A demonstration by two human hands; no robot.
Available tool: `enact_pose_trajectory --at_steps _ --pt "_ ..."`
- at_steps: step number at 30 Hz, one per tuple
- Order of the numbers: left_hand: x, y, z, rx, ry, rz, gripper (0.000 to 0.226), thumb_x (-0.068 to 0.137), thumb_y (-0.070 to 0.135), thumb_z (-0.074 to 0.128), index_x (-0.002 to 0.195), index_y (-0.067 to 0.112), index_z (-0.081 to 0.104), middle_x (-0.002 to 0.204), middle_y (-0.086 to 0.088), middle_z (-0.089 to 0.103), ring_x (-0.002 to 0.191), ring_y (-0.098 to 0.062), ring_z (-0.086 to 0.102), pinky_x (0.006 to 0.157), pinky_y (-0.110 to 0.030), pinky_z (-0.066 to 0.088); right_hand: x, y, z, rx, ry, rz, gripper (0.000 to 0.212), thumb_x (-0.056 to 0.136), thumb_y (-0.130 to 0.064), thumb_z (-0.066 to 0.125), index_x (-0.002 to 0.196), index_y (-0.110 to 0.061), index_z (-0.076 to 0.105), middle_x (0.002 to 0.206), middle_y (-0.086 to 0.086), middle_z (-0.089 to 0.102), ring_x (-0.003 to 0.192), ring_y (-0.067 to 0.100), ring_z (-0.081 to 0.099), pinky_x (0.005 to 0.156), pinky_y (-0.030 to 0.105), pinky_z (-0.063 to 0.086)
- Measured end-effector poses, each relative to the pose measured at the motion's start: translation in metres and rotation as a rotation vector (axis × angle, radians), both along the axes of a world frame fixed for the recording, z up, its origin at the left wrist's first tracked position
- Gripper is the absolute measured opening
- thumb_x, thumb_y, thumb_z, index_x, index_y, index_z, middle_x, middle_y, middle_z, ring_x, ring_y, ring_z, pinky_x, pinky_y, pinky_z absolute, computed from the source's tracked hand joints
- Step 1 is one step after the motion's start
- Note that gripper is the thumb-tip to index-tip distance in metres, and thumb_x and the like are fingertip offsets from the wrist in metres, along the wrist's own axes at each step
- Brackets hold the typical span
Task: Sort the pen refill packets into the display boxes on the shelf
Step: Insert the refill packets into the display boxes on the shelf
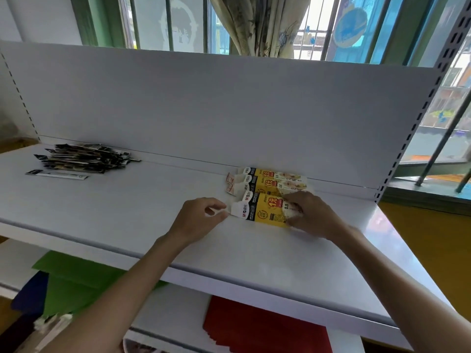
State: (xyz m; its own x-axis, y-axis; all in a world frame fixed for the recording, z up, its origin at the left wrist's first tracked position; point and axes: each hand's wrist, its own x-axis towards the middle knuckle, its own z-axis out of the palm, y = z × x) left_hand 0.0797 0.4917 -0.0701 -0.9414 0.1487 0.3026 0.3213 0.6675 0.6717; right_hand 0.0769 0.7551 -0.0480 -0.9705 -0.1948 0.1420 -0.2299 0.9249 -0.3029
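Three yellow-and-white display boxes lie flat side by side on the white shelf, right of the middle. The nearest display box is between my hands. My left hand pinches its white flap at the left end. My right hand grips its right end, fingers curled over it. The two other display boxes lie just behind, against the back panel. A heap of black pen refill packets sits at the shelf's far left, with one single packet lying loose in front of it.
The shelf's white back panel rises behind the boxes; a perforated upright stands at the right end. Green sheets and red sheets lie on the lower shelf. Window bars and a curtain are behind.
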Motion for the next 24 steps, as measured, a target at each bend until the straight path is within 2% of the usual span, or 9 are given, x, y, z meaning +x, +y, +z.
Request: enact_pose_trajectory --at_steps 3,5,11,14,18,21,24 --pt "0.002 -0.019 -0.004 -0.018 -0.004 0.037 0.026 0.085 0.024 0.065 0.11 0.017 0.066 0.111 0.0 0.066 0.088 -0.009 0.057 0.076 -0.015 0.042 -0.003 -0.02 0.006 -0.073 0.089 0.022 0.061 0.08 -0.026 0.067 0.135 -0.023 0.043 0.141 0.0 0.043 0.131 0.017 0.036 0.103 0.034 0.034" --pt "0.002 -0.038 -0.002 -0.028 0.01 0.078 0.028 0.085 0.024 0.064 0.112 0.019 0.065 0.115 0.001 0.064 0.093 -0.009 0.056 0.079 -0.017 0.04 -0.01 -0.039 0.013 -0.129 0.15 0.043 0.059 0.083 -0.024 0.064 0.137 -0.02 0.042 0.142 0.002 0.042 0.132 0.018 0.034 0.104 0.034 0.031" --pt "0.025 -0.127 0.016 -0.127 0.03 0.191 0.034 0.087 0.025 0.062 0.121 0.023 0.058 0.124 0.003 0.057 0.105 -0.01 0.052 0.089 -0.023 0.041 -0.042 -0.144 0.025 -0.204 0.212 0.232 0.049 0.085 -0.022 0.063 0.132 -0.018 0.047 0.128 0.0 0.054 0.12 0.017 0.047 0.095 0.022 0.033" --pt "0.048 -0.192 0.028 -0.134 0.038 0.309 0.035 0.087 0.024 0.061 0.122 0.022 0.058 0.124 0.002 0.058 0.105 -0.01 0.053 0.091 -0.026 0.041 -0.057 -0.227 0.03 -0.261 0.226 0.366 0.048 0.084 -0.023 0.064 0.13 -0.02 0.05 0.119 0.001 0.058 0.11 0.016 0.052 0.092 0.027 0.041" --pt "0.078 -0.281 0.044 -0.103 0.048 0.481 0.035 0.088 0.023 0.06 0.123 0.02 0.057 0.123 0.003 0.058 0.101 -0.005 0.051 0.086 -0.022 0.041 -0.058 -0.342 0.037 -0.305 0.214 0.529 0.048 0.086 -0.025 0.062 0.131 -0.018 0.049 0.121 0.003 0.059 0.107 0.016 0.055 0.09 0.034 0.047" --pt "0.088 -0.333 0.047 -0.101 0.061 0.527 0.034 0.088 0.02 0.06 0.122 0.017 0.058 0.12 0.002 0.06 0.098 -0.005 0.052 0.083 -0.019 0.041 -0.055 -0.405 0.025 -0.325 0.187 0.587 0.046 0.088 -0.025 0.059 0.131 -0.016 0.048 0.12 0.002 0.059 0.106 0.016 0.055 0.089 0.035 0.048" --pt "0.088 -0.376 0.039 -0.113 0.064 0.525 0.031 0.088 0.02 0.06 0.12 0.017 0.059 0.118 0.003 0.061 0.098 -0.002 0.051 0.076 -0.005 0.036 -0.056 -0.447 0.002 -0.295 0.101 0.569 0.045 0.089 -0.025 0.058 0.132 -0.018 0.047 0.121 0.0 0.058 0.107 0.014 0.054 0.09 0.03 0.046"
